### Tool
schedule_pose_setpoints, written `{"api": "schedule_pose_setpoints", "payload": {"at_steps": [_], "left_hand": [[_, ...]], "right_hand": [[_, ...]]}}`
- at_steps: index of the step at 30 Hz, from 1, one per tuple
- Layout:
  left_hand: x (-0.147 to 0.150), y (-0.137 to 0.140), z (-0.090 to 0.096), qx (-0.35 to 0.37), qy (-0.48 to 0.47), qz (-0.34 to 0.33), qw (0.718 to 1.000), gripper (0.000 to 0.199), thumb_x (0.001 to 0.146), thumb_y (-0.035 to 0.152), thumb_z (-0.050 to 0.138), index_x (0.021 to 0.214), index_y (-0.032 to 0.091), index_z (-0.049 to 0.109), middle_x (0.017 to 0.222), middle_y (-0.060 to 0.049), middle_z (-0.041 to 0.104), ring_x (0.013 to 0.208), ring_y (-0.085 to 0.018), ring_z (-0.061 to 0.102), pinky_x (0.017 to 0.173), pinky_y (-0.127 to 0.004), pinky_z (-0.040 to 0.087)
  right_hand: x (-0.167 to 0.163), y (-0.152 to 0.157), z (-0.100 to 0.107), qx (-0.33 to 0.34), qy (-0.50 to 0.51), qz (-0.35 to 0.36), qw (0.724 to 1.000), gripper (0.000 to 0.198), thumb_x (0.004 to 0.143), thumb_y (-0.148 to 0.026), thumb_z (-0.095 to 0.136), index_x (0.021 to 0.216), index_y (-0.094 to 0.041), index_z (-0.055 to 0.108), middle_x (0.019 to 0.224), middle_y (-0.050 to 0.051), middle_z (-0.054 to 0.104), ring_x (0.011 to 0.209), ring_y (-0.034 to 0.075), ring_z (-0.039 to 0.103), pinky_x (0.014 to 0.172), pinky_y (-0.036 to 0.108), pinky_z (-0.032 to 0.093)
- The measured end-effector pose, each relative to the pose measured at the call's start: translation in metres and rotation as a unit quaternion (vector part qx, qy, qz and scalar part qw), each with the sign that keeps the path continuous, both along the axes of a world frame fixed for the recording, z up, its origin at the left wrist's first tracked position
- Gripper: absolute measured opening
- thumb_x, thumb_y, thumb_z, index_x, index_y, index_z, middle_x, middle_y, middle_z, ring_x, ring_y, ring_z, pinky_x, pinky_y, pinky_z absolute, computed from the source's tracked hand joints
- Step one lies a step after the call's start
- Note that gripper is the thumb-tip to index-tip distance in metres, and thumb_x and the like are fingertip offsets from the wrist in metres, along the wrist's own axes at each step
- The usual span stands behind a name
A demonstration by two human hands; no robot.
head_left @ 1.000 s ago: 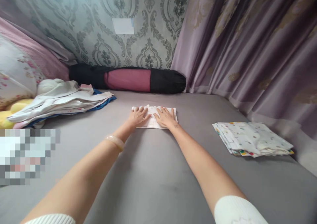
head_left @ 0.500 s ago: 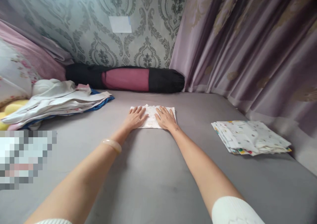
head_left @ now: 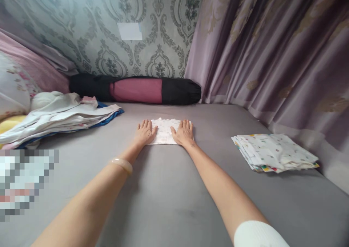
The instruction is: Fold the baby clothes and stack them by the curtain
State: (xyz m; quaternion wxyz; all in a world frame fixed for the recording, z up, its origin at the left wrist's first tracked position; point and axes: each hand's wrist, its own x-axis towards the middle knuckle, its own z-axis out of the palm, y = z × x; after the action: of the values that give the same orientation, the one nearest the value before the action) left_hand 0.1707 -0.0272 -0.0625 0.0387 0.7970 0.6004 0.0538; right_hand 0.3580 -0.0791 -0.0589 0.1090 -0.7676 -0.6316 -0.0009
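Observation:
A folded white cloth (head_left: 164, 131) with a faint pinkish pattern lies flat on the grey sheet (head_left: 163, 188). On its left edge rests my left hand (head_left: 145, 132), palm down with the fingers stretched out. My right hand (head_left: 184, 132) lies flat over the cloth's right side, thumb pointing inward and fingers forward. Both hands press on top without gripping. The middle of the cloth shows between them, while its left and right ends are partly hidden under my hands. A pale bangle (head_left: 122, 164) circles my left forearm.
To the right lies a stack of folded patterned cloths (head_left: 275, 151). A loose heap of clothes (head_left: 68, 116) sits at the left, near a floral pillow (head_left: 13, 87). A long black and maroon roll (head_left: 136, 90) lies along the wall, beside purple curtains (head_left: 234, 50).
My left hand has slid outward to the cloth's left edge, and my right hand has shifted slightly toward the right edge. The view has tilted a little.

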Motion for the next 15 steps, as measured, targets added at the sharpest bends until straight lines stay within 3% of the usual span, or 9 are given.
{"api": "schedule_pose_setpoints", "payload": {"at_steps": [5, 9, 15], "left_hand": [[-0.005, 0.001, 0.005, 0.025, 0.009, -0.028, 0.999, 0.065, 0.098, 0.048, 0.02, 0.143, 0.006, 0.038, 0.152, -0.019, 0.039, 0.143, -0.03, 0.029, 0.114, -0.048, 0.025], [-0.014, 0.004, 0.011, 0.044, 0.01, -0.077, 0.996, 0.051, 0.099, 0.038, 0.019, 0.131, 0.016, 0.052, 0.14, -0.014, 0.053, 0.134, -0.026, 0.043, 0.111, -0.047, 0.029], [-0.019, 0.013, 0.001, -0.014, -0.016, -0.059, 0.998, 0.056, 0.099, 0.045, 0.015, 0.144, 0.021, 0.037, 0.155, -0.011, 0.035, 0.145, -0.028, 0.025, 0.114, -0.054, 0.021]], "right_hand": [[0.01, 0.0, 0.008, -0.028, 0.002, 0.027, 0.999, 0.081, 0.097, -0.057, 0.025, 0.146, 0.007, 0.03, 0.153, 0.027, 0.028, 0.145, 0.034, 0.019, 0.117, 0.046, 0.005], [0.032, -0.002, 0.011, -0.035, -0.006, 0.088, 0.995, 0.065, 0.1, -0.047, 0.022, 0.146, -0.004, 0.039, 0.152, 0.017, 0.038, 0.142, 0.027, 0.029, 0.117, 0.043, 0.009], [0.045, -0.007, 0.003, -0.047, 0.017, 0.104, 0.993, 0.062, 0.101, -0.042, 0.017, 0.151, -0.008, 0.028, 0.159, 0.011, 0.023, 0.148, 0.023, 0.014, 0.119, 0.046, 0.005]]}}
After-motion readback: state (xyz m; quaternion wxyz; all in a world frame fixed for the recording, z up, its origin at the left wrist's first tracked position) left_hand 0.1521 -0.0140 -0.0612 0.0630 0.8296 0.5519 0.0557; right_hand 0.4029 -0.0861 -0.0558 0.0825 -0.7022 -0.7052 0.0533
